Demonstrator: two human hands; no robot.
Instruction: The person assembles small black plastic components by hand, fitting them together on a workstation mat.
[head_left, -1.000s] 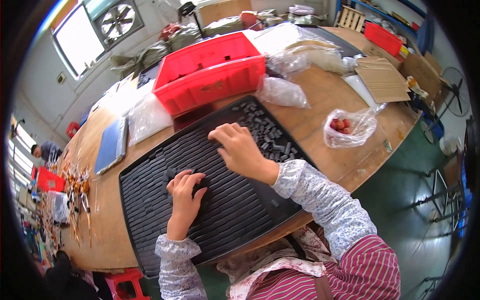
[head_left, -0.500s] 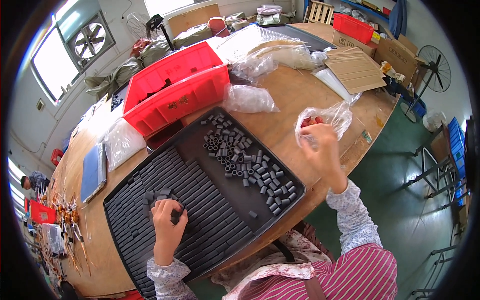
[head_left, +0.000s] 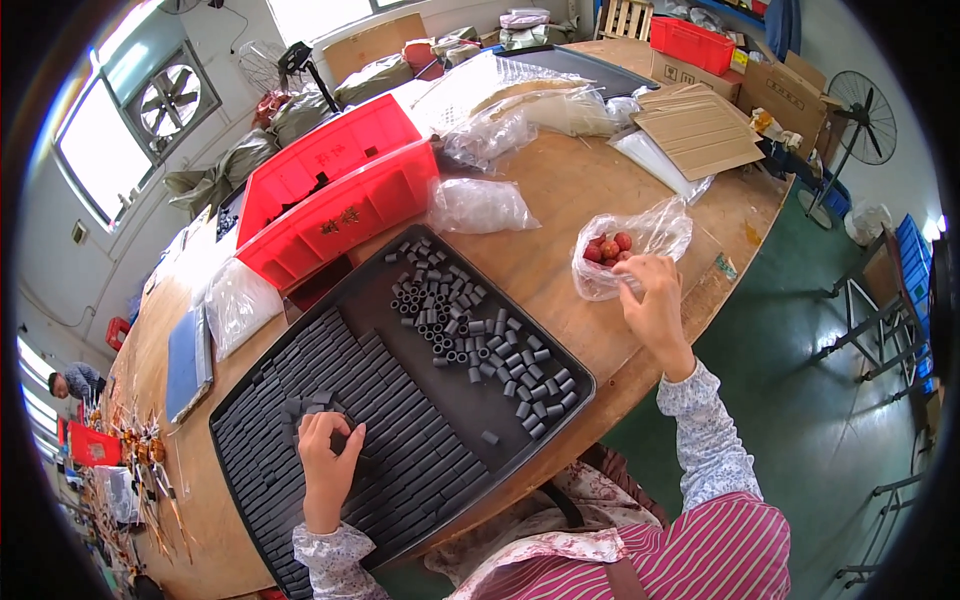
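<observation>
My left hand [head_left: 328,465] rests over neat rows of short black tubes [head_left: 400,410] in a large black tray [head_left: 470,225]. Its fingers are curled; what they hold, if anything, is hidden. Several loose tubes [head_left: 308,402] lie on the rows just past its fingertips. At the right, my right hand [head_left: 655,305] hovers by the mouth of a clear plastic bag [head_left: 660,235], thumb and forefinger apart, with nothing visible between them. Red round fruits [head_left: 608,248] sit inside the bag. A scattered heap of tubes [head_left: 450,310] covers the tray's far right part.
Behind the tray stands a red plastic bin [head_left: 340,220]. Clear bags [head_left: 485,205] and flat cardboard [head_left: 695,130] lie beyond on the wooden table [head_left: 560,180]. A blue folder [head_left: 187,365] is at the left. A person [head_left: 78,380] is far left.
My right hand has drawn back from the bag's mouth, so the fruits show more. A dark piece seen between my left thumb and forefinger no longer shows. The whole view has shifted slightly.
</observation>
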